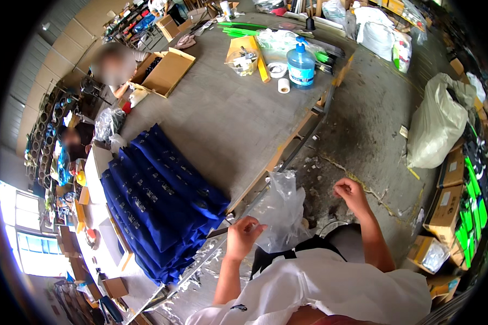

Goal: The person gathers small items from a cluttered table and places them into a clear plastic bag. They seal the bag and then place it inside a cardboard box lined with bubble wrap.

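Observation:
My left hand (243, 235) pinches the edge of a clear plastic bag (279, 208) that hangs crumpled in front of me, just off the table's near edge. My right hand (350, 192) is out to the right over the concrete floor, fingers curled together; whether it holds anything is too small to tell. A row of dark blue fabric pouches (160, 200) lies overlapped on the grey table (228, 114), just left of my left hand.
On the far side of the table stand a blue water jug (301, 65), tape rolls (283, 85), an open cardboard box (165, 70) and green sticks. A full white sack (436, 122) and cardboard boxes (447, 206) sit on the floor at right. Two people are at left.

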The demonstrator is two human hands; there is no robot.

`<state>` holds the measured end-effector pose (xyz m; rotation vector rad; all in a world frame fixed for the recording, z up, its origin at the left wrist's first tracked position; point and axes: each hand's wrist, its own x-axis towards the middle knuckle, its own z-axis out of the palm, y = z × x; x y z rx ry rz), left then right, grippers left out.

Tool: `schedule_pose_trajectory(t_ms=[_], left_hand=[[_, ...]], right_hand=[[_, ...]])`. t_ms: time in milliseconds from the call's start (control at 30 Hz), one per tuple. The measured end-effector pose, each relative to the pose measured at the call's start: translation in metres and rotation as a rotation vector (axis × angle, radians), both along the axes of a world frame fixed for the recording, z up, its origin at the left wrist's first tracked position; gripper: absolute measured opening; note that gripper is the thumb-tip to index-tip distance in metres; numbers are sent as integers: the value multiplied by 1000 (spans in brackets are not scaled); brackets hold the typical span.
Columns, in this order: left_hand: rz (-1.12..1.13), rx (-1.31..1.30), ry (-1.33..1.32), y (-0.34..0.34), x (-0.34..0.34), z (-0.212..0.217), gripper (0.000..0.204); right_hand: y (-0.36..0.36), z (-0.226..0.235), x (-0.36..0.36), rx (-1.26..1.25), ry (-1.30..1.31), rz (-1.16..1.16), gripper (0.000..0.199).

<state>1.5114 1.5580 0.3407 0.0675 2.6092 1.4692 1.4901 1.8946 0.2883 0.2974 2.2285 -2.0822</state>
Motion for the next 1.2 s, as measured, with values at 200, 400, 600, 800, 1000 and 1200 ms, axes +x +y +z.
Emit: schedule_pose_trajectory(t_ms=[200,400,600,800,1000,1200], left_hand=[[94,-104,35,26,-65,-12,19],[54,-222,-16,36,-156,-54,20],[48,-343,-52,47,-238,-146,24],[51,-449,-114,46,-256,-166,17],[117,-392,-248,44,-268,-168,18],[388,-439,-317,66,-259,-158,16]], right_hand=[[35,-20,-65,-145,-190,-34,9],[44,-28,-140,-136,-242,-30,9],[96,-6,-217,19,-211,-139,10],[129,8,-281,106,-228,-265,9],[158,-7,-402,485,142,-147,10],[156,-2,-590,1064,656,0,38]])
